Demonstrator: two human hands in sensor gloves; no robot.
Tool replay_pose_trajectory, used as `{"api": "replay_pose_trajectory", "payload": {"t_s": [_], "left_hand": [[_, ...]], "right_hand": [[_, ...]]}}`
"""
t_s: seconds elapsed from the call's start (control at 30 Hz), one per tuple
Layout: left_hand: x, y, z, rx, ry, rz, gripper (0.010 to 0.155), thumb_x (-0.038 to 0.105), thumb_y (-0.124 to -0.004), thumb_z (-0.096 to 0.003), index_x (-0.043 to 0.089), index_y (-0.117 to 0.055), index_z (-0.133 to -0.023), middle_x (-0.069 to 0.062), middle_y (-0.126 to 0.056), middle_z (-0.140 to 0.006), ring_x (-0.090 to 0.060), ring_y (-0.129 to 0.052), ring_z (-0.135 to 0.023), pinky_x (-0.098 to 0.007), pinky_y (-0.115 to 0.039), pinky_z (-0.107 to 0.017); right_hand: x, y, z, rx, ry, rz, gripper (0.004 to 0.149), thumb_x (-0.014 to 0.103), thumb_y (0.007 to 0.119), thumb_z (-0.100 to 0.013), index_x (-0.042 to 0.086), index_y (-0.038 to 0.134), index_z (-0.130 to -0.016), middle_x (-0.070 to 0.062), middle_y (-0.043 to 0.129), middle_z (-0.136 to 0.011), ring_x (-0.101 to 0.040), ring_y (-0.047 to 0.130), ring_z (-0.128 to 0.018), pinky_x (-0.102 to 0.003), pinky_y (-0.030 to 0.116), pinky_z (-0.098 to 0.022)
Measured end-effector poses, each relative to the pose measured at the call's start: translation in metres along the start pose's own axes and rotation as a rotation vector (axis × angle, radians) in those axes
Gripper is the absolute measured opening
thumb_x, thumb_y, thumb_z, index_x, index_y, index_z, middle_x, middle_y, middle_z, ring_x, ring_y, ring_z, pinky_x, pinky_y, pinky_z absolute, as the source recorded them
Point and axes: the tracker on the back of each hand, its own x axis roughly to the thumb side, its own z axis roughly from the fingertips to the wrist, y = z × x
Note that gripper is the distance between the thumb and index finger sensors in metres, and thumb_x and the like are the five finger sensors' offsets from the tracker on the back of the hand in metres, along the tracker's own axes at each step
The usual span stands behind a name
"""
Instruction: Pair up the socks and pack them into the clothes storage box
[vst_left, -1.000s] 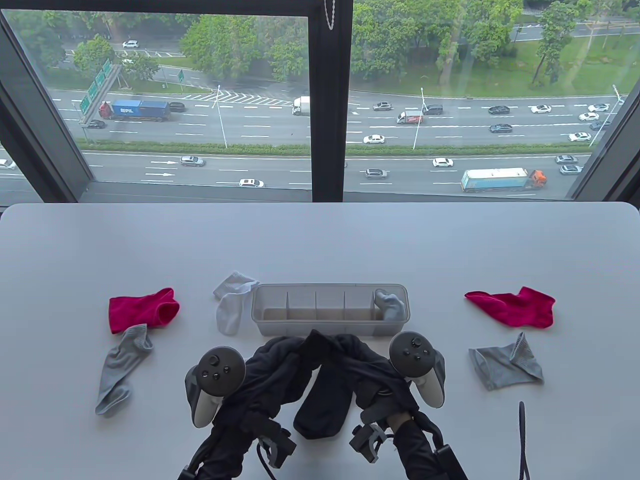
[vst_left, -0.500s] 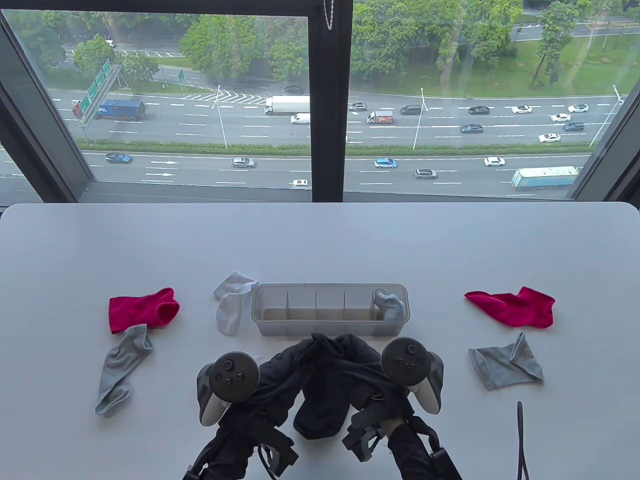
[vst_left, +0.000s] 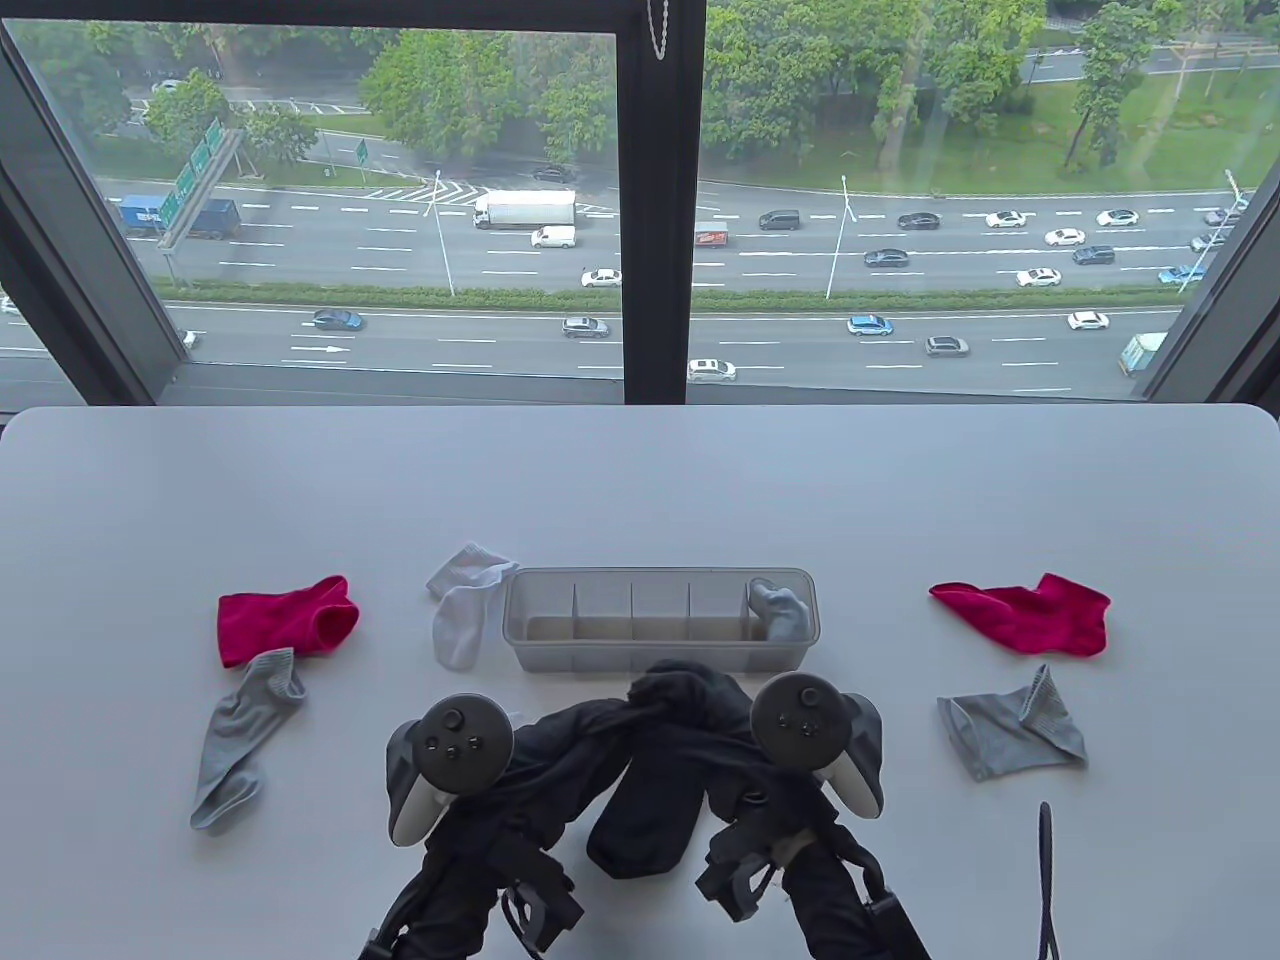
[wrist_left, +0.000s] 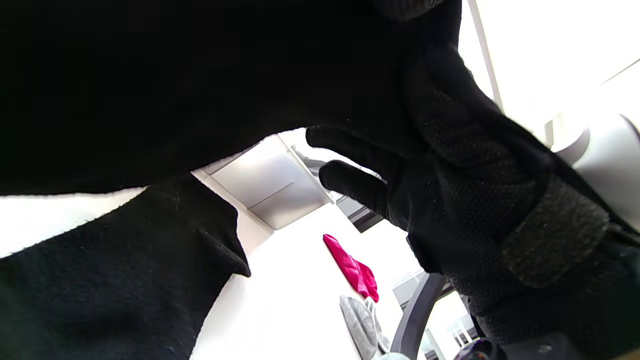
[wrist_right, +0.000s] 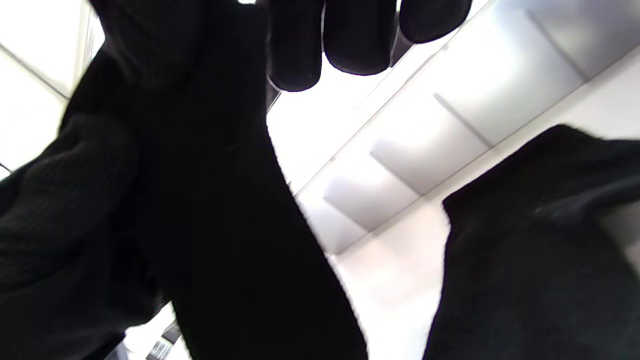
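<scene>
- My left hand (vst_left: 455, 750) and right hand (vst_left: 800, 725), low in the frame's centre, both grip soft black knit socks (vst_left: 640, 810), fingers curled into the bunched fabric.
- The translucent, ribbed plastic box (vst_left: 660, 655) sits just above them, a pale blue sock (vst_left: 780, 608) crumpled in its right compartment.

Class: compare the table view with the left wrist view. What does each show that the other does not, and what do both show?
Only the table view shows the left hand with its tracker, the white sock beside the box, the red sock and grey sock on the left side, and the window.

Only the left wrist view shows the right hand's fingers from below, curled against black fabric.

Both show the black socks held between the hands, the right hand, the storage box, the right-side red sock and grey sock, and the white table.
</scene>
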Motion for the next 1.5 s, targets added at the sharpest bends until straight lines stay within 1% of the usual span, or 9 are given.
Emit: {"api": "replay_pose_trajectory", "payload": {"t_s": [0.13,0.3,0.6,0.8,0.97,1.07,1.17,1.37,1.5], "left_hand": [[-0.002,0.009,0.002,0.068,0.008,0.050,0.047,0.030,-0.058,-0.0593,0.012,-0.073,-0.101,-0.022,-0.086,-0.095,-0.046,-0.086,-0.083,-0.067,-0.061,-0.068],[-0.002,0.002,-0.001,-0.026,0.001,-0.009,0.047,0.030,-0.058,-0.0591,0.014,-0.072,-0.101,-0.021,-0.085,-0.096,-0.047,-0.084,-0.084,-0.069,-0.059,-0.069],[-0.009,0.011,0.002,0.039,0.029,0.086,0.047,0.031,-0.057,-0.0597,0.012,-0.073,-0.100,-0.022,-0.084,-0.097,-0.049,-0.083,-0.085,-0.069,-0.059,-0.068],[-0.003,0.001,-0.003,-0.065,-0.017,0.043,0.045,0.031,-0.057,-0.0591,0.013,-0.075,-0.095,-0.020,-0.088,-0.089,-0.045,-0.087,-0.080,-0.068,-0.061,-0.068],[-0.003,-0.003,-0.005,-0.067,0.026,0.000,0.045,0.031,-0.060,-0.0585,0.006,-0.081,-0.089,-0.016,-0.098,-0.060,-0.037,-0.099,-0.051,-0.062,-0.074,-0.057],[-0.004,-0.003,-0.004,0.046,0.091,-0.061,0.050,0.030,-0.064,-0.0586,0.006,-0.065,-0.103,-0.019,-0.095,-0.070,-0.042,-0.095,-0.061,-0.065,-0.068,-0.061],[0.005,-0.006,0.002,0.144,0.090,-0.224,0.068,0.031,-0.064,-0.0595,0.019,-0.026,-0.115,-0.022,-0.029,-0.120,-0.050,-0.032,-0.111,-0.072,-0.033,-0.077],[0.022,-0.029,-0.002,-0.090,-0.146,-0.218,0.075,0.050,-0.072,-0.0525,0.015,-0.044,-0.113,-0.021,-0.053,-0.114,-0.049,-0.057,-0.104,-0.070,-0.048,-0.074],[0.017,-0.027,-0.002,0.052,-0.073,-0.272,0.061,0.033,-0.074,-0.0551,0.022,-0.046,-0.109,-0.018,-0.059,-0.110,-0.046,-0.066,-0.098,-0.068,-0.054,-0.074]], "right_hand": [[-0.016,-0.019,0.005,-0.127,0.058,-0.140,0.034,0.049,0.065,-0.062,0.033,0.070,-0.091,-0.013,0.066,-0.113,-0.043,0.062,-0.104,-0.062,0.053,-0.076],[0.011,-0.001,-0.001,0.245,-0.160,-0.200,0.085,0.051,0.074,-0.056,0.040,0.014,-0.114,-0.019,0.004,-0.123,-0.049,0.013,-0.110,-0.069,0.027,-0.078],[-0.022,-0.026,0.006,-0.156,0.049,-0.190,0.034,0.047,0.067,-0.062,0.032,0.072,-0.092,-0.015,0.058,-0.119,-0.046,0.055,-0.107,-0.063,0.051,-0.077],[0.005,0.002,-0.005,0.310,-0.144,-0.277,0.085,0.049,0.075,-0.056,0.035,0.016,-0.115,-0.018,0.011,-0.124,-0.050,0.016,-0.110,-0.069,0.029,-0.078],[0.006,0.008,-0.006,0.130,-0.019,-0.108,0.040,0.041,0.076,-0.057,0.026,0.073,-0.094,-0.006,0.084,-0.094,-0.035,0.072,-0.096,-0.065,0.050,-0.076],[-0.001,0.005,-0.006,0.102,0.014,-0.038,0.038,0.040,0.074,-0.059,0.023,0.073,-0.094,-0.009,0.090,-0.089,-0.037,0.083,-0.088,-0.060,0.060,-0.073],[-0.001,0.000,-0.004,-0.022,0.085,-0.065,0.039,0.037,0.071,-0.062,0.021,0.068,-0.097,-0.001,0.097,-0.074,-0.026,0.094,-0.075,-0.054,0.067,-0.070],[0.005,0.001,-0.001,-0.075,0.113,-0.155,0.047,0.032,0.064,-0.067,0.014,0.052,-0.109,-0.004,0.099,-0.074,-0.027,0.094,-0.076,-0.054,0.065,-0.071],[0.004,0.009,-0.001,0.024,0.076,-0.237,0.049,0.032,0.057,-0.068,0.008,0.049,-0.109,-0.010,0.095,-0.082,-0.032,0.088,-0.083,-0.058,0.058,-0.073]]}}
